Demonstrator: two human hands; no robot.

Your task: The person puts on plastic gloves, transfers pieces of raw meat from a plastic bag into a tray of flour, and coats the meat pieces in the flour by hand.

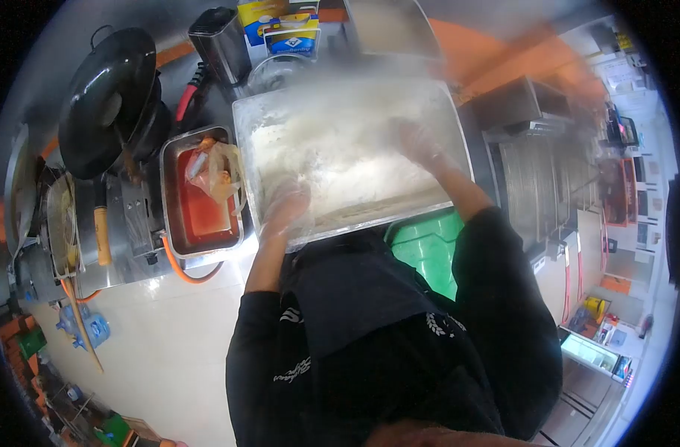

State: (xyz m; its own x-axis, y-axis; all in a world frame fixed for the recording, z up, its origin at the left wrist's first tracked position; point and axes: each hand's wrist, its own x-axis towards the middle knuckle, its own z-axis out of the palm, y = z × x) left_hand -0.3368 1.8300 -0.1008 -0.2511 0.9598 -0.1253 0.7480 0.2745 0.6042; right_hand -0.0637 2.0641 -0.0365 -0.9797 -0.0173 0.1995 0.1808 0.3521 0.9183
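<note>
A large rectangular metal tray (466, 153) holds a heap of white powder (340, 160), and the view above it is hazy. At the tray's lower left, my left hand (289, 203), in a clear glove, touches the powder near the rim. On the right side of the tray my right hand (418, 145), also in a clear glove, is over or in the powder. Both hands are blurred and their fingertips blend into the white, so I cannot make out finger positions or anything held.
Left of the tray is a metal pan (206, 237) with red liquid and a plastic bag (219, 171). Beyond are a black wok (105, 97) and a dark metal container (220, 45). A green bin (429, 249) stands below the tray's front edge.
</note>
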